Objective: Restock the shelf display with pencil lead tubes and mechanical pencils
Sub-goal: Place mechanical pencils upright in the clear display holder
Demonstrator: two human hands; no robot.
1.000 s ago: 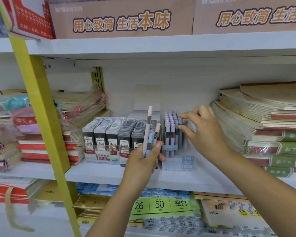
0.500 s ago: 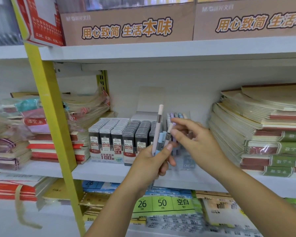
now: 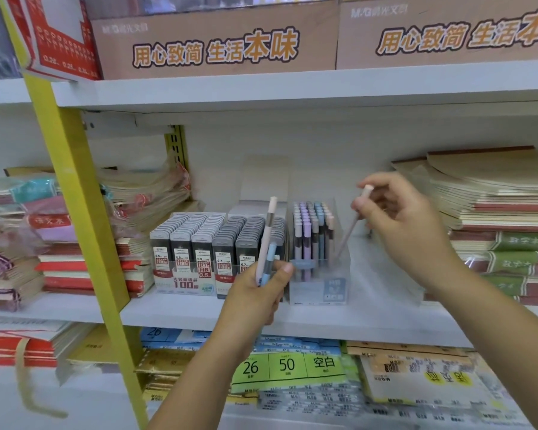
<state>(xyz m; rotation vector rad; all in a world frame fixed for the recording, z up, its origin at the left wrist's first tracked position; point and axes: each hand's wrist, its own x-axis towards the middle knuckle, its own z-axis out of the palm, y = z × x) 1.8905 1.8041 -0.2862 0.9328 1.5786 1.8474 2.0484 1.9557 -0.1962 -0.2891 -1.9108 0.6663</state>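
My right hand pinches a pink pencil at the nearly full box; left hand grips two pencils.

The pencil display box stands on the shelf between the left hand, holding mechanical pencils, and the right hand, holding a single pencil. Lead tube rows lie behind the left hand, notebook stacks right of the right hand.

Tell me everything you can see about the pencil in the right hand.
The pencil is slim, pale pink and plastic-looking, with a lighter cap on top. It is tilted, cap up and to the right, tip down in the right side of the clear box. The right hand pinches its upper part. Whether the tip touches anything cannot be told.
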